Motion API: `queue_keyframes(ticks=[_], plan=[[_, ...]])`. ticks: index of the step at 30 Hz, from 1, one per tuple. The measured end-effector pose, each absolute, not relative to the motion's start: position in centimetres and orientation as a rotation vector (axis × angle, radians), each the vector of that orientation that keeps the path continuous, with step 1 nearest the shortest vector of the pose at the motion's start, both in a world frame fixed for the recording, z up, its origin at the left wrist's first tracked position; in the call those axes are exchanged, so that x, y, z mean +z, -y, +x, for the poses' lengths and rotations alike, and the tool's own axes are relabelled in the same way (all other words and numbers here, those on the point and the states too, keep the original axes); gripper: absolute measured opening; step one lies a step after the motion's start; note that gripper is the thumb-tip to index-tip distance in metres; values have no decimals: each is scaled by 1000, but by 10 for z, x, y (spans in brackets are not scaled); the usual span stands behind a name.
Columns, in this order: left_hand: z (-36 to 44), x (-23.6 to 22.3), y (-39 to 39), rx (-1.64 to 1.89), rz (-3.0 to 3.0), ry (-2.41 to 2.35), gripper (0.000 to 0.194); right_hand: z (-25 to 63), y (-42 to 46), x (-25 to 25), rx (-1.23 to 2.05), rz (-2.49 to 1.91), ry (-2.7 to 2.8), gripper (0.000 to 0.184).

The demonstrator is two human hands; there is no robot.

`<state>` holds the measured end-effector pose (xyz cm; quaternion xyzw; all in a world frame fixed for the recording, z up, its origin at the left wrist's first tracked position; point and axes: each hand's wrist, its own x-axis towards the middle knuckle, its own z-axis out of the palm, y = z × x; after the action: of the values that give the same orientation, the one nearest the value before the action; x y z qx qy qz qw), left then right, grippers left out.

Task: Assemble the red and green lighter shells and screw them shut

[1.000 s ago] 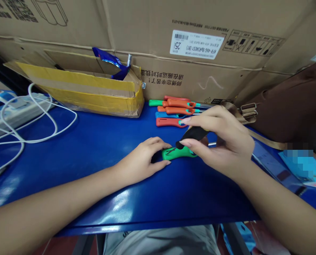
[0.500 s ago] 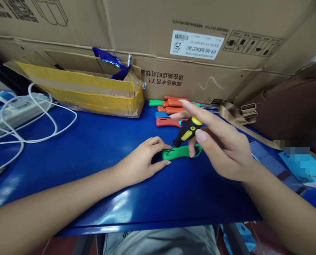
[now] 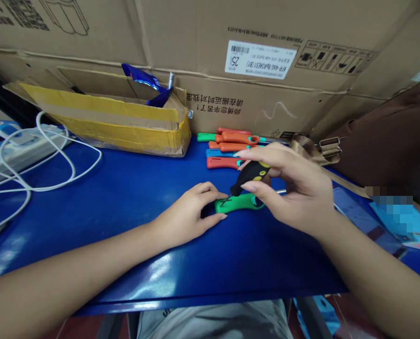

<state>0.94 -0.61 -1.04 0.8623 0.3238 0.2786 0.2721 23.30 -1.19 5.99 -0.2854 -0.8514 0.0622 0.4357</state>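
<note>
A green long-necked lighter (image 3: 240, 202) lies flat on the blue table, its metal tube pointing right. My left hand (image 3: 197, 209) grips the handle's left end between thumb and fingers. In my right hand (image 3: 294, 188) is a screwdriver (image 3: 250, 176) with a black and yellow handle, held between thumb and fingers. It slants down to the left, and its thin shaft reaches the handle near the dark slot. Whether the tip sits in a hole I cannot tell. Behind, several more lighters (image 3: 224, 163) in red, orange, blue and green lie in a pile.
A yellow-taped cardboard box (image 3: 125, 136) holds a blue packet (image 3: 148, 82). White cables (image 3: 72, 174) and a power strip (image 3: 5, 155) lie at left. A brown strap with buckles (image 3: 329, 150), a phone (image 3: 365, 221) and a blue packet are at right. A large carton (image 3: 195, 37) stands behind.
My right hand's fingers opened around the screwdriver handle, then closed on it again, and the handle turned. My left hand and the green lighter stayed in place.
</note>
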Motion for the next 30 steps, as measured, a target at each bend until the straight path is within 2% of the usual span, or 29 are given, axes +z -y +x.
queue_keyframes(ticks=[3, 7, 11, 13, 16, 19, 22, 25, 30], plan=[[9, -11, 6, 750, 2318, -878, 27, 234, 12, 61, 89, -721, 2121, 47], [9, -11, 6, 744, 2311, -878, 23, 234, 17, 66, 354, -770, 2204, 52], [10, -12, 6, 771, 2335, -886, 28, 231, 20, 69, 83, -717, 2180, 37], [10, -12, 6, 769, 2339, -893, 29, 230, 19, 67, -17, -710, 2174, 40], [10, -11, 6, 742, 2318, -906, 26, 232, 18, 65, 130, -711, 2213, 53], [10, -11, 7, 733, 2318, -912, 24, 232, 17, 64, 333, -709, 2203, 52], [10, -12, 7, 748, 2346, -931, 25, 230, 18, 64, 171, -686, 2141, 42], [11, -12, 8, 738, 2362, -952, 25, 227, 21, 64, 44, -652, 2154, 47], [11, -10, 8, 696, 2361, -952, 25, 231, 18, 59, 378, -734, 2147, 52]])
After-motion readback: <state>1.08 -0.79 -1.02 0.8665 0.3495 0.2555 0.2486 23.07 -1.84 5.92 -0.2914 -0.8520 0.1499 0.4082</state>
